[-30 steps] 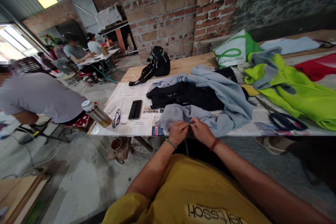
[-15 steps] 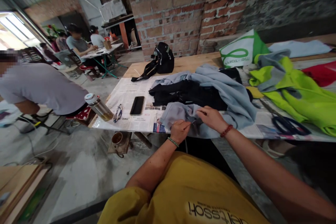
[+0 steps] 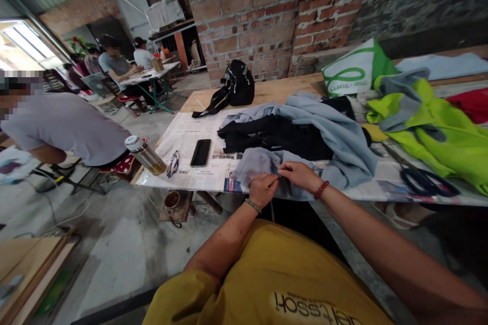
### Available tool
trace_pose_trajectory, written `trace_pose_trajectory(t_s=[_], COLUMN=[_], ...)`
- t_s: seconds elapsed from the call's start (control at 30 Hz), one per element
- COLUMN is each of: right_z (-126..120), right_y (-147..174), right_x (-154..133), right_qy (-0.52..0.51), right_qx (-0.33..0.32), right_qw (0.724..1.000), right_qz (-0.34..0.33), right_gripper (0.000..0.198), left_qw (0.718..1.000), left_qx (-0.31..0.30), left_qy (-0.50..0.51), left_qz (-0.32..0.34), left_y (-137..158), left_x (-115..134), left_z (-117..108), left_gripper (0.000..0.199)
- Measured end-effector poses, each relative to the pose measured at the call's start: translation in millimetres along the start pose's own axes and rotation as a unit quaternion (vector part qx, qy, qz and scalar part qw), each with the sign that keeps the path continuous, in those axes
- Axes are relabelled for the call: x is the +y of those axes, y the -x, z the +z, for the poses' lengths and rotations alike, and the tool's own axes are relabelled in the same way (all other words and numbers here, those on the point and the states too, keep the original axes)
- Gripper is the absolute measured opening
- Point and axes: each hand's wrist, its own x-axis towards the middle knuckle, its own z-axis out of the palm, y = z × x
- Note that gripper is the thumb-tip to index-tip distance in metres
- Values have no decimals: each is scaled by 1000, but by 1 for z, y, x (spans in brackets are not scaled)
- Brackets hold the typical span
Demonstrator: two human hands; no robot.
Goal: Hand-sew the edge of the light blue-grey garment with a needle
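Observation:
My left hand (image 3: 264, 189) is closed at the table's near edge, thumb and fingers pinched on a grey cloth garment (image 3: 254, 164). Close to its fingertips, my right hand (image 3: 301, 174) is also closed in a pinch above the same cloth. What sits between the right fingertips is too small to make out. The grey garment spreads back and to the right in folds, with a black garment (image 3: 278, 134) lying among them.
Newspaper covers the table (image 3: 179, 124). On it are a phone (image 3: 201, 153), eyeglasses (image 3: 174, 163), a flask (image 3: 147, 155), a black bag (image 3: 240, 84), scissors (image 3: 429, 181), a lime garment (image 3: 430, 122) and a green-white bag (image 3: 358, 68). A person (image 3: 72, 127) sits at the left.
My right hand has moved left and slightly down, bringing its fingertips close to my left hand. A thin thread-like line seen between the hands earlier no longer shows clearly.

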Motion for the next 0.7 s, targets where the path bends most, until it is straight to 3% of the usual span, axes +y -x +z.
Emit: trace_pose_trajectory(t_s=[0.33, 0.53, 0.6, 0.7], right_z=[14, -15, -27, -35], right_y=[-4, -18, -17, -10], right_x=[-8, -6, -9, -20], right_qy=[-213, -323, -372, -449], right_qx=[55, 148, 130, 50], right_qw=[975, 932, 916, 891], right_qz=[11, 74, 76, 51], right_gripper=[8, 14, 14, 15], left_qw=[990, 988, 987, 987], left_qx=[-5, -5, -8, -6], left_qy=[120, 136, 140, 139], left_qz=[-70, -72, -73, -76], left_y=[-8, -9, -9, -9], left_x=[0, -3, -4, -4], left_z=[-12, -11, -11, -12], left_gripper=[12, 10, 10, 10])
